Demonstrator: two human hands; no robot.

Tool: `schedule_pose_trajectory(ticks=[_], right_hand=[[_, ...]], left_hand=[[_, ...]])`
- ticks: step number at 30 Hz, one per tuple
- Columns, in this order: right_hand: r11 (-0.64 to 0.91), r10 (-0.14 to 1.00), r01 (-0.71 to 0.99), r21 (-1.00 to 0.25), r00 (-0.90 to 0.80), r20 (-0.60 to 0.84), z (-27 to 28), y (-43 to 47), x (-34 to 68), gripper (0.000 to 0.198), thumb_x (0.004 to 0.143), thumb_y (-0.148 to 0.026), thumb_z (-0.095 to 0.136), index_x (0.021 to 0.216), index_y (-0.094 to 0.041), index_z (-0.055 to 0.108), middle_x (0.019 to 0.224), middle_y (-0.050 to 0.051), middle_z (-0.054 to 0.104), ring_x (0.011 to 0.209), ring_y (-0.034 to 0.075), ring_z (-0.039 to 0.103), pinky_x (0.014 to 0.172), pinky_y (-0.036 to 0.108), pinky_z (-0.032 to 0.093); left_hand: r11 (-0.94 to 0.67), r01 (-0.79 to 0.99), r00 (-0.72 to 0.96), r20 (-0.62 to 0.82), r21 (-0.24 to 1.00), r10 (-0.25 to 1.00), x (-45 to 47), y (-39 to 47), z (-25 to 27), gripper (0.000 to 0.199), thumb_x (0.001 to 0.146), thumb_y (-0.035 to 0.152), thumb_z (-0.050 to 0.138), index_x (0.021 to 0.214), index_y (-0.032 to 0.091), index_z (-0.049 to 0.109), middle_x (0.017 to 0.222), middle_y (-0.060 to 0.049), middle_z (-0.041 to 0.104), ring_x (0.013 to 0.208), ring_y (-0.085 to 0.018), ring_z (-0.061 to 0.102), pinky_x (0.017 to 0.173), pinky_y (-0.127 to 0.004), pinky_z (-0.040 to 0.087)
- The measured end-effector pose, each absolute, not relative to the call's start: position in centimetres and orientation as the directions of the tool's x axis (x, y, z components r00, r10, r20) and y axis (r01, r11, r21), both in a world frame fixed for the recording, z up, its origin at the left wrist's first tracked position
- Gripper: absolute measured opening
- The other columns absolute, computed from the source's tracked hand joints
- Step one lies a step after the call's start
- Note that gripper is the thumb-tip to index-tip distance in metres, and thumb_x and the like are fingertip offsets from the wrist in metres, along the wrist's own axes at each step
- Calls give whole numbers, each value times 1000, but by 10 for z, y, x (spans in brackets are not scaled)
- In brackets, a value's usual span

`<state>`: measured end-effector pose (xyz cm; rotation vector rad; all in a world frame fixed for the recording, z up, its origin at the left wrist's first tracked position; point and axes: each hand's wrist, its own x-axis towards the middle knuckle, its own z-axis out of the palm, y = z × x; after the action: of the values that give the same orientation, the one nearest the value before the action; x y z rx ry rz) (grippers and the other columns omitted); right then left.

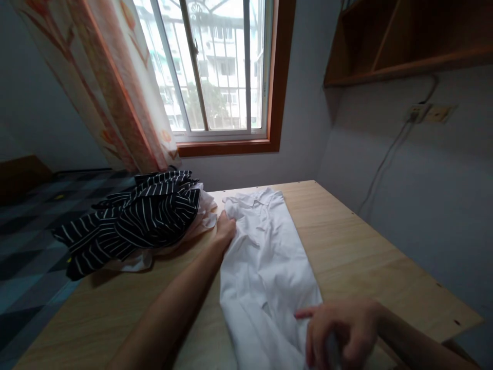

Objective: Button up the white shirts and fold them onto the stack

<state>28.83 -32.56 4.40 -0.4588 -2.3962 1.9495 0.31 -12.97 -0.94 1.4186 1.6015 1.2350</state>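
A white collared shirt [269, 257] lies lengthwise on the wooden table, folded into a long narrow strip with its collar at the far end. Creases run down its middle. My left hand [226, 226] is closed on the fabric at the shirt's left edge, just below the collar. Over the near right edge of the shirt is my right hand [341, 329], slightly blurred. Its index finger stretches out to the left across the cloth while the other fingers bend downward, apart from each other. The near end of the shirt runs out of view at the bottom.
A heap of black-and-white striped clothes [154, 216] with pale garments under it lies at the table's left. Bare wood of the table [346, 246] shows on the right. Beyond are a checkered bed [31, 231], a curtain [111, 82], a window and a wall shelf [385, 77].
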Motion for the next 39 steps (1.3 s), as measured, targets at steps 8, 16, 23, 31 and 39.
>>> schedule_pose_trajectory(ticks=[8, 16, 23, 31, 39], right_hand=[[291, 875, 193, -937, -449, 179, 20, -236, 282, 43, 83, -47, 63, 115, -19, 64, 120, 12, 66, 110, 24, 61, 97, 43, 45], [132, 974, 838, -530, -11, 224, -10, -131, 201, 52, 86, -42, 59, 128, -12, 55, 127, 20, 58, 120, 32, 52, 98, 45, 41], [166, 970, 858, -485, -55, 236, -23, -117, 193, 23, 88, -14, 45, 102, -16, 64, 102, 13, 69, 94, 22, 63, 84, 31, 43], [242, 873, 672, -699, 164, 460, -15, -141, 262, 34, 80, -22, 42, 104, -13, 65, 87, 8, 69, 76, 21, 61, 75, 30, 45], [127, 883, 650, -750, 270, 384, -29, -176, 381, 36, 76, -27, 49, 109, -16, 58, 67, 0, 59, 62, 18, 55, 59, 27, 42]], left_hand=[[-423, 867, 263, 480, 262, 837, 27, -147, 7, 46, 87, 28, 54, 133, 20, 52, 151, -13, 38, 140, -33, 31, 114, -51, 23], [-508, 851, 481, 192, 130, 855, 39, -172, -15, 53, 90, 46, 49, 139, 25, 46, 147, -11, 43, 136, -34, 36, 110, -55, 25], [-378, 923, 358, 204, 66, 911, 44, -187, -1, 34, 94, 42, 45, 99, 15, 65, 101, -15, 65, 101, -30, 59, 85, -41, 43], [-331, 928, 323, 69, 173, 944, 39, -188, 6, 29, 98, 28, 36, 105, 14, 60, 84, -18, 69, 80, -31, 68, 69, -35, 43], [-113, 966, -21, 507, 232, 862, -59, -220, 46, 29, 97, 34, 33, 86, 19, 56, 64, -4, 62, 58, -19, 59, 55, -25, 32]])
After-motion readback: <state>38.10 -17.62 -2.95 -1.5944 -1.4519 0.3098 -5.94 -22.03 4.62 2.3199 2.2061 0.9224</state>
